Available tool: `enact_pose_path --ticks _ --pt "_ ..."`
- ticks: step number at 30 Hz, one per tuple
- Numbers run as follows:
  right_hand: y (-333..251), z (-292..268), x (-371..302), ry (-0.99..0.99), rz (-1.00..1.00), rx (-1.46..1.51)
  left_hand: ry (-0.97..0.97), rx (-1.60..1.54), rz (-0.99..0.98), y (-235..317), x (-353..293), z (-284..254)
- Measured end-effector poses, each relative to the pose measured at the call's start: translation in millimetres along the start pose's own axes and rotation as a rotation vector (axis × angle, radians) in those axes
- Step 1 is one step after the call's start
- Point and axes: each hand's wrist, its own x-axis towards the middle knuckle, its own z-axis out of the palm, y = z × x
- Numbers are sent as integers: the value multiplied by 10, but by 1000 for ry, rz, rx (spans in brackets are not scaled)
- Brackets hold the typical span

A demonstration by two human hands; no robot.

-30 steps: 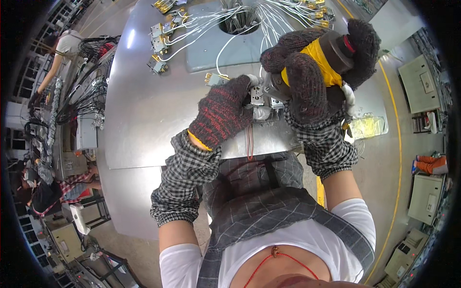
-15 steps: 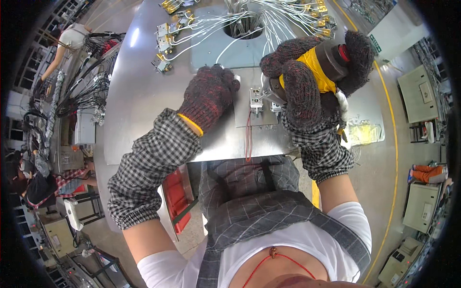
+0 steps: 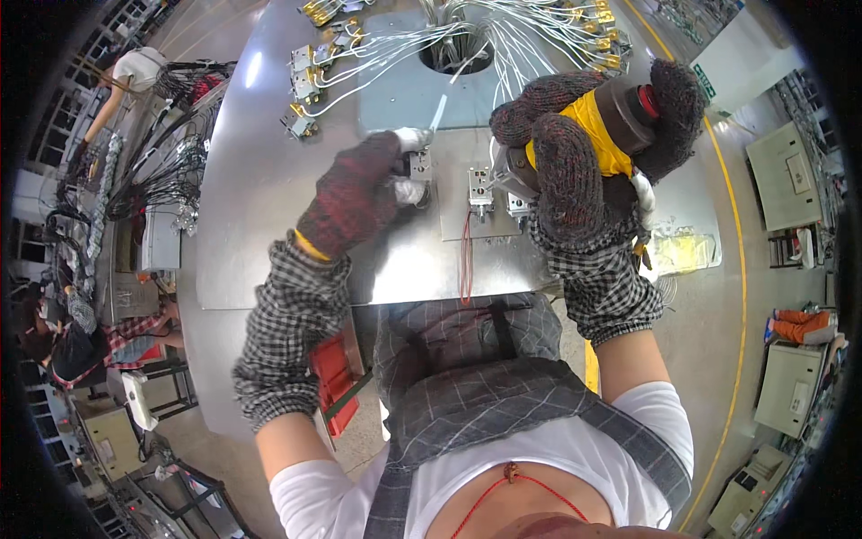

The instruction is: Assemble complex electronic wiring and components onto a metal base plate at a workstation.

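Drawn back left and turned since half a second ago, the gloved left hand [image 3: 350, 193] now shows a small silvery metal block [image 3: 419, 165] that its knuckles hid; the gloved right hand [image 3: 572, 171] has barely shifted. Just above the centre of the frame, the block sits between the left hand's white-tipped finger and thumb, closed narrowly on its ends. A white wire [image 3: 438, 112] runs from near its top towards the upper middle.

Right of centre, the right hand's fingers wrap around a dark power tool [image 3: 600, 130] banded in yellow. Its nose is beside two similar blocks [image 3: 480, 187] on the metal tabletop [image 3: 260, 207]; red leads [image 3: 465, 260] hang below.

The held block looks light, rigid and smooth enough to slip against knitted gloves. Its hard body seems the sound place to grip, at opposite ends as here; the wire looks bendy and its joint likely the fragile part, better left unpulled. The tool seems bulky and heavier, suited to a full-hand grasp around its taped barrel.
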Motion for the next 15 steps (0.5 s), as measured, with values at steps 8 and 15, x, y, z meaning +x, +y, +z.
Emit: enact_pose_path --ticks 8,15 --pt "-44 -7 -119 -18 28 -27 38 -141 -151 91 -186 375" --pt "-221 82 8 78 -174 50 69 -70 -304 209 -120 395"
